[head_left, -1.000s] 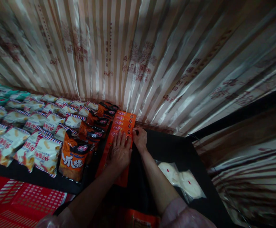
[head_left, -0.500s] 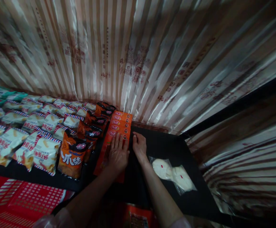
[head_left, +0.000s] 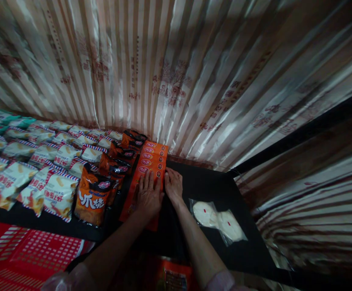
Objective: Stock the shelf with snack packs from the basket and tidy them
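A row of overlapping flat orange packets (head_left: 147, 162) lies on the black tabletop. My left hand (head_left: 149, 195) rests flat on the nearer packets, fingers extended and slightly apart. Against their right edge is my right hand (head_left: 173, 185), its fingers loosely bent and nothing visible in its grasp. Just left of the packets stand several puffy orange-and-black snack bags (head_left: 91, 198). The lower part of the packets is partly covered by my left hand and forearm.
Two round white items in clear wrappers (head_left: 204, 214) lie to the right on the black table (head_left: 212, 182). Rows of white snack bags (head_left: 59, 192) fill the left. A red plastic basket (head_left: 39, 248) sits at lower left, an orange packet (head_left: 177, 275) at bottom. Pleated curtain (head_left: 151, 60) hangs behind.
My right hand has moved slightly left, from beside the orange packets to their right edge. My left hand stays flat on them, almost unmoved.
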`<state>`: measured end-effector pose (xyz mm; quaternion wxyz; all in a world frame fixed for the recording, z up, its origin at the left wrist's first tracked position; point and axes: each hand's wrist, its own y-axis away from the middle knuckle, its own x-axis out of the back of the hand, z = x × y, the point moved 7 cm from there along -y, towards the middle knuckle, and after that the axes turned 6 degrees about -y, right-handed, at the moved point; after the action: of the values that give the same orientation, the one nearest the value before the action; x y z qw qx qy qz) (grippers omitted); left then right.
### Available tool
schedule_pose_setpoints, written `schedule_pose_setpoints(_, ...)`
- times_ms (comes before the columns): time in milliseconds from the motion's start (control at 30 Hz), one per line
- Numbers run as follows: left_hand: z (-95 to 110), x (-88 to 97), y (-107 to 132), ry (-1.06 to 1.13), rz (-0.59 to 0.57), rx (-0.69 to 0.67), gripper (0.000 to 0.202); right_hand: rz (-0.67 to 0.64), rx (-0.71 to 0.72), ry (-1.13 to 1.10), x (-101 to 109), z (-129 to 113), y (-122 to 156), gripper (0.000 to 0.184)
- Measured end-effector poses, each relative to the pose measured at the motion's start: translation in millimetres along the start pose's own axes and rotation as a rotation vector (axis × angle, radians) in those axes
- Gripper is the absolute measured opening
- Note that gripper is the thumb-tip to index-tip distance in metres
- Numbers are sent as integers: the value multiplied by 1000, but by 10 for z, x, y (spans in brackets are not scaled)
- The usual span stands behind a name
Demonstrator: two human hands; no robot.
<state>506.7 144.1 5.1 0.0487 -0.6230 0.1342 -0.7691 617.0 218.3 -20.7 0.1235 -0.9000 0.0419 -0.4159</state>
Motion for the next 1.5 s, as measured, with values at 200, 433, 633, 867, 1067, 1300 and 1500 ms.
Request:
schedule_pose_setpoints(200, -11, 2, 9, -12, -34, 11, 57, -6, -1, 30, -12, -32, 27, 49)
schedule_pose_setpoints(433, -19, 10, 18, -33, -84, 30, 55, -31, -13, 35, -22, -29, 27, 51)
schedule_pose_setpoints(633, -34, 20, 38, -32, -106, 52, 55, -31, -30, 26, -6, -44, 39, 52)
schedule_pose_setpoints(867, -32, -51, 41, -33, -82, 50, 55, -28, -24, 32, 9, -72, 61, 50)
schedule_pose_setpoints(1067, -33, -58, 24, -38, -65, 47, 56, -32, -18, 27, 5, -70, 53, 52)
schedule_pose_setpoints(1300, -31, -25, 14, -31, -75, 61, 55, -39, -21, 27, -7, -64, 52, 53)
schedule_pose_setpoints(1500, -46, -55, 5, -11, -103, 81, 58, -27, -13, 30, -4, -75, 56, 52)
